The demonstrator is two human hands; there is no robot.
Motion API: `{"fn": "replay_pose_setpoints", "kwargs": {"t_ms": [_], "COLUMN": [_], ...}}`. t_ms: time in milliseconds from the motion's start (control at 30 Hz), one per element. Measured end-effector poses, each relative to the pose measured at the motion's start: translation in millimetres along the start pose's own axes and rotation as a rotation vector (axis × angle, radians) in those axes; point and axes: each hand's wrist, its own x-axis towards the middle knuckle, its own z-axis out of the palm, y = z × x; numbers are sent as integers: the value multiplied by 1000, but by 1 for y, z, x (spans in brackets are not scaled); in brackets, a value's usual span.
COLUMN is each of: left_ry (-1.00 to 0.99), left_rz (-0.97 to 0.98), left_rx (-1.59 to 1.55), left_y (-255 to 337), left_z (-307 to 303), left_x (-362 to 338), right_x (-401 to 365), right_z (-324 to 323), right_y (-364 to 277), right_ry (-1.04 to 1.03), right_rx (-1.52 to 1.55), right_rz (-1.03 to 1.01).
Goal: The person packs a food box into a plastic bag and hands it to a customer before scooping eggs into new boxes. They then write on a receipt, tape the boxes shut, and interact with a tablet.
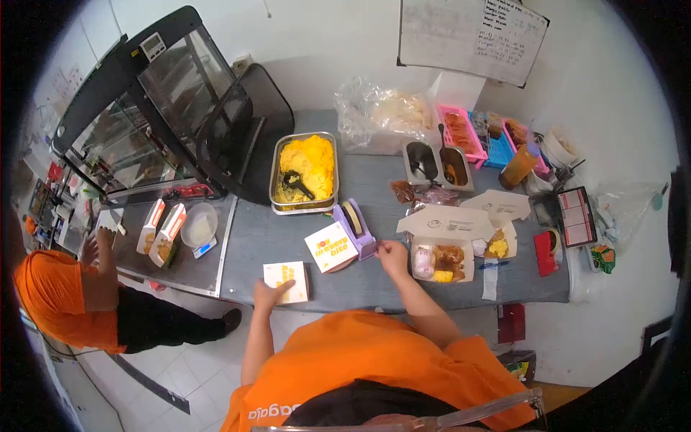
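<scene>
The left hand (268,294) closes its fingers (284,286) on a small printed box (294,277) at the near edge of the table (374,281). The right hand (392,253) is curled just beside the purple tape dispenser (356,227) (whether it pinches anything, I cannot tell). A second printed box (330,246) stands tilted beside the dispenser.

Grey counter (374,189), long, with a wall along its back edge.
- Back centre: metal tray (274,174) of yellow rice.
- Back right: twin-well steel container (405,163), pink basket (461,134), blue basket (498,150), plastic bag (374,109).
- Middle: purple tape dispenser (357,227), with a printed box (330,247) touching it.
- Front edge: small white box (288,279).
- Right of centre: open food box (446,223), lid folded back.
- Left end: glass display case (169,108).
</scene>
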Motion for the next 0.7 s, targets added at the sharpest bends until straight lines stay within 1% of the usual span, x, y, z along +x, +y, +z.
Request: {"fn": "replay_pose_setpoints", "kwargs": {"t_ms": [67,100,133,200,233,300,333,367,400,433,467,533,567,633,700], "left_ry": [-198,-156,-151,-156,-130,-118,-112,-101,-136,-172,-165,-268,-301,-296,-302], "left_rz": [7,-2,-8,-15,-3,28,60,60,18,-29,-41,-43,-55,-38,-32], "left_rx": [-412,-494,-494,-534,-517,-550,-586,-588,-662,-735,-737,-840,-882,-854,-825], "left_y": [1,15,20,23,28,31,33,36,38,39,37,39,49,60,68], "left_z": [-5,-10,-12,-15,-17,-16,-17,-18,-19,-19,-17,-16,-22,-28,-31], "left_x": [-3,-19,-24,-33,-37,-41,-41,-42,-43,-45,-47,-44,-51,-57,-67], "right_x": [8,14,24,34,34,35,28,13,3,0,-1,1,-1,-4,-5], "right_z": [-12,-11,-8,1,-2,-16,-14,-11,-8,-8,-9,-14,-22,-40,-40], "right_y": [-29,-32,-35,-42,-43,-58,-52,-41,-28,-13,-17,-25,-40,-83,-115], "right_ry": [129,237,230,-124,-130,-273,-281,-245,-211,-267,-281,-119,-125,-216,-563], "right_rx": [61,-124,-120,397,401,882,889,925,957,596,597,-170,-163,186,566], "right_rz": [-19,-289,-290,196,196,485,480,322,164,57,61,100,99,-126,-310]}}
